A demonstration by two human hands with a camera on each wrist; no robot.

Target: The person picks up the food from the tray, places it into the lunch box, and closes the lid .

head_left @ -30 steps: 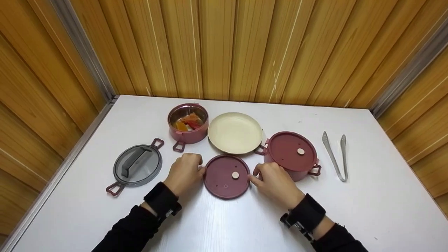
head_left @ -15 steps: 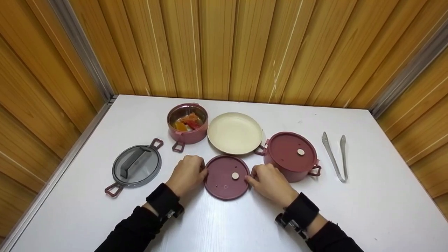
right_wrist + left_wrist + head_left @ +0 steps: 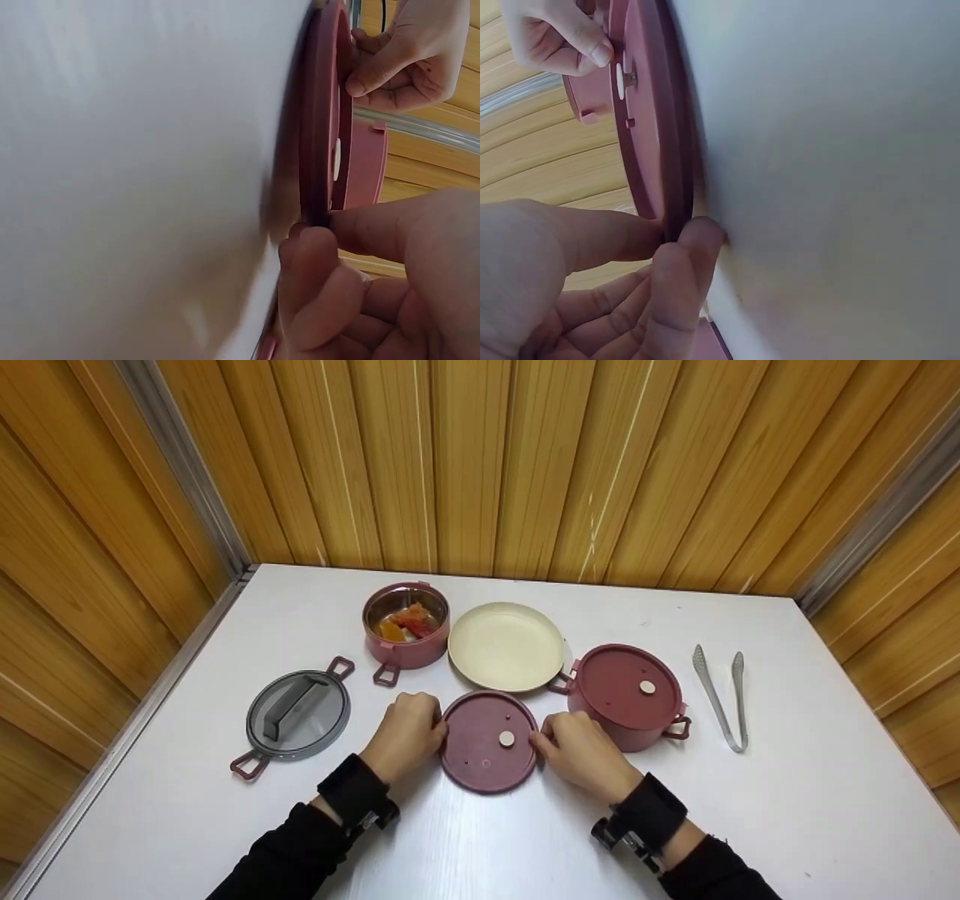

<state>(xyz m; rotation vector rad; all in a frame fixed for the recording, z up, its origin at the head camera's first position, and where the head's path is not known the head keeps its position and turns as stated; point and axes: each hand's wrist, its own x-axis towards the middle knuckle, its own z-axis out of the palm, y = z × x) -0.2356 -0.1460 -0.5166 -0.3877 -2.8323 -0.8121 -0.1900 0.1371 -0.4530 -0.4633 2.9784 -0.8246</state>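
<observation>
Your left hand [image 3: 405, 735] pinches the left edge of the round maroon lid [image 3: 484, 746] and your right hand [image 3: 586, 754] its right edge, just on the near side of the cream dish [image 3: 506, 647], left of the covered pot [image 3: 622, 697].

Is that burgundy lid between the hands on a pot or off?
Off. The left hand and right hand pinch the lid at its edges, and both wrist views show white tabletop beneath it.

Left hand [image 3: 401, 737], right hand [image 3: 589, 754] moved inward, thumbs [image 3: 543, 745] now over burgundy lid [image 3: 476, 727]; lid tilted slightly.
</observation>
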